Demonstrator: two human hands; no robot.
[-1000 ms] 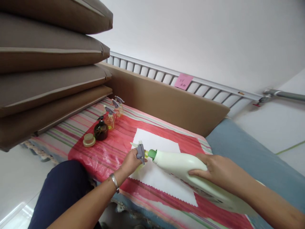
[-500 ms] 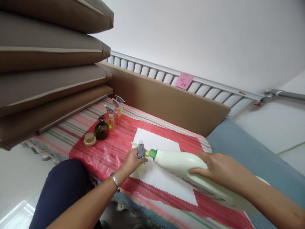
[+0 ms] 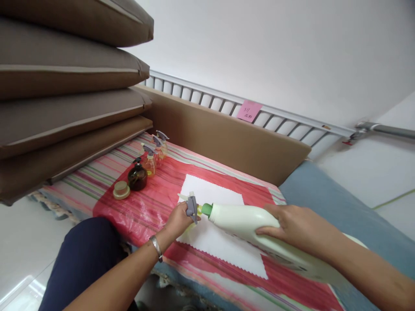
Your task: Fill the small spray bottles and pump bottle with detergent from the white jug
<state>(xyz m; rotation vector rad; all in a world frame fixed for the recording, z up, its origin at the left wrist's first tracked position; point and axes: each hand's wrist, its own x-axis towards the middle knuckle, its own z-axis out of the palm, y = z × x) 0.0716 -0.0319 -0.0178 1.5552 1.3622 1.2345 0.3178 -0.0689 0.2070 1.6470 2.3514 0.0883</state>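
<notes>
A large pale green bottle [image 3: 240, 217] lies tilted in my right hand [image 3: 292, 224], fingers wrapped round its body. Its green spout [image 3: 206, 209] points left, right beside a small yellow ring-like bottle neck [image 3: 199, 210]. My left hand [image 3: 179, 219] is closed on a grey trigger spray head [image 3: 192, 207]. Whether the small see-through bottle is also in that hand is hard to make out. Both hands are above a white cloth [image 3: 227, 246] with zigzag edges. Any liquid passing from the spout cannot be made out.
On the red plastic sheet [image 3: 145, 207], to the left, stand a round beige lid [image 3: 121, 190], a dark pump bottle [image 3: 138, 176] and several clear spray bottles [image 3: 149, 164]. Brown cushions [image 3: 74, 73] are stacked at left. A brown board [image 3: 223, 138] leans along the back rail [image 3: 275, 113].
The view has shifted very slightly. Both hands keep the same hold, with the spout still beside the yellow ring.
</notes>
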